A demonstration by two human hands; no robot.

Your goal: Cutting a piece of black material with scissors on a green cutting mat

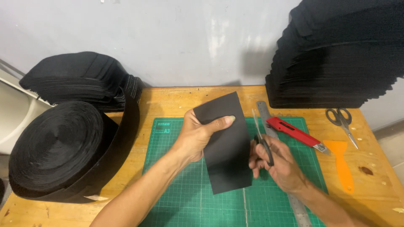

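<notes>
- left hand (197, 136) holds black rectangular sheet (225, 143) up over green cutting mat (185, 189); thumb across the sheet's front, other fingers behind it, pinching its upper left part
- sheet tilted, top edge toward the wall, bottom corner low over the mat's middle
- right hand (277, 162) grips black-handled scissors (261, 138), fingers closed through the loops; blades point up and away, just beside the sheet's right edge; can't tell whether the blades touch it
- steel ruler (269, 126) lies diagonally on the mat under the right hand
- red utility knife (294, 133) lies right of the ruler, on the mat's upper right part
- orange plastic scraper (341, 164) on wooden counter (168, 98), right of the mat
- second pair of scissors (343, 124), grey-handled, at far right of counter
- big roll of black strip material (63, 147) at left, stack of black pieces (80, 80) behind it
- tall stack of black sheets (336, 54) at back right against the wall
</notes>
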